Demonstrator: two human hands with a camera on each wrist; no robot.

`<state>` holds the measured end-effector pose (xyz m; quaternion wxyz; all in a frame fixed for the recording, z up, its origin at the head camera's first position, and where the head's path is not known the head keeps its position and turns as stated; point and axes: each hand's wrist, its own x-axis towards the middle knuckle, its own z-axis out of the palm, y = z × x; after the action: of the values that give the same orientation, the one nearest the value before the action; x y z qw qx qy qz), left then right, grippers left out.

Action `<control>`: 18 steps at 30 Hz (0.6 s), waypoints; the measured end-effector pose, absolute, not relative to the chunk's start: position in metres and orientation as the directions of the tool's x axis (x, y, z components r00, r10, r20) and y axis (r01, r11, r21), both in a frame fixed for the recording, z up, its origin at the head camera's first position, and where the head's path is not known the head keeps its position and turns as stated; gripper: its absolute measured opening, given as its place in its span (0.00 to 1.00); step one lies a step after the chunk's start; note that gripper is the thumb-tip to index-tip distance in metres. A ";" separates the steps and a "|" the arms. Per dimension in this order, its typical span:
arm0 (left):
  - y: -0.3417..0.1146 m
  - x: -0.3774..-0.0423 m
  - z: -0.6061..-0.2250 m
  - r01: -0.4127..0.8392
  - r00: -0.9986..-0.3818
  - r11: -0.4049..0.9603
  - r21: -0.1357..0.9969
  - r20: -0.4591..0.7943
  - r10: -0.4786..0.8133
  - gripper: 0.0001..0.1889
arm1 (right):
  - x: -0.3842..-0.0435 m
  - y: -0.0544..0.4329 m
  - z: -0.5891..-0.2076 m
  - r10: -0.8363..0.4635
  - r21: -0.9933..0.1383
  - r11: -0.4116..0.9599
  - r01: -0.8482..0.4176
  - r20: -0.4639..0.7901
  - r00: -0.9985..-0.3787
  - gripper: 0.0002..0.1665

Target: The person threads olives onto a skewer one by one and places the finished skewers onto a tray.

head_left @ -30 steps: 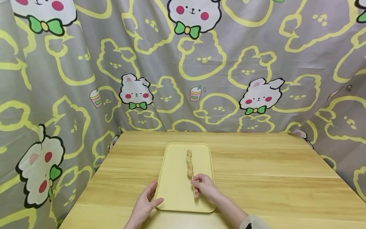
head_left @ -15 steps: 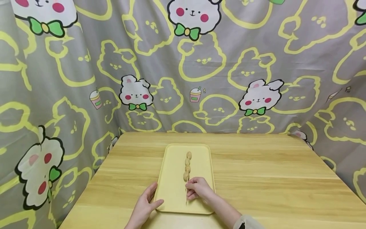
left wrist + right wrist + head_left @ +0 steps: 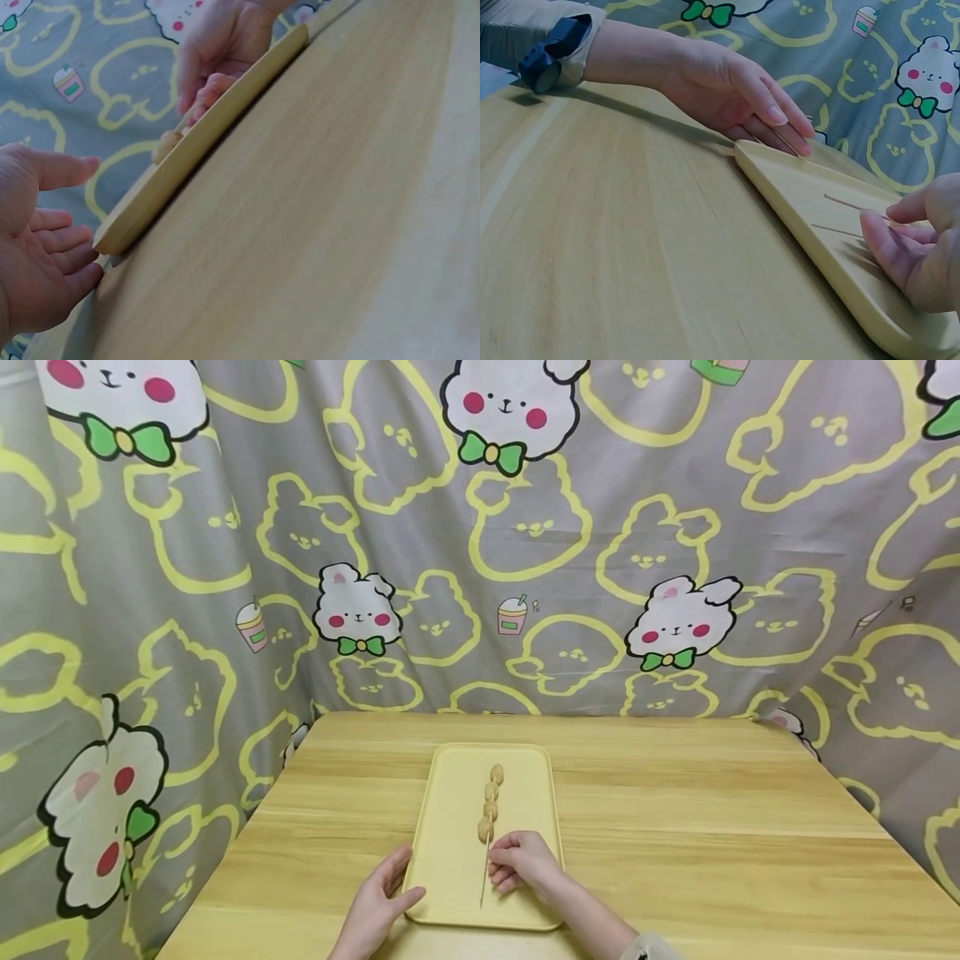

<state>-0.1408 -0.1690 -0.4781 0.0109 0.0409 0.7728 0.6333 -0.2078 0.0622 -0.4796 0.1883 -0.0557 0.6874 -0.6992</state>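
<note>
In the head view a skewer of several tan balls (image 3: 490,810) lies lengthwise over the pale yellow tray (image 3: 446,860), its bare stick pointing toward me. My right hand (image 3: 525,860) pinches the stick just below the lowest ball. In the right wrist view the stick's bare end (image 3: 840,200) shows apart from its shadow on the tray. My left hand (image 3: 378,893) rests at the tray's near left side, fingers extended along the outer edge and thumb over the corner. The left wrist view shows that hand (image 3: 37,255) at the tray's corner, with part of a ball (image 3: 165,142) above the rim.
The tray lies on a light wood-grain table (image 3: 675,827) near its front edge. A grey curtain (image 3: 420,527) printed with yellow outlines and white bunnies hangs behind and along the sides. A dark watch (image 3: 551,56) is worn over the left sleeve.
My right hand has shifted the skewer left across the tray and slightly toward me, with its stick end swinging left. The left hand stays at the tray's edge.
</note>
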 end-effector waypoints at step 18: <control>-0.170 -0.164 -0.463 0.090 -0.995 0.260 0.961 0.096 -0.010 0.34 | -0.217 0.126 -0.462 -0.186 -0.993 0.116 0.024 -0.046 -0.981 0.14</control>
<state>-0.1636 -0.1697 -0.4626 -0.0410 0.0251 0.7926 0.6079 -0.2169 0.1256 -0.4623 0.0796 -0.0545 0.7426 -0.6627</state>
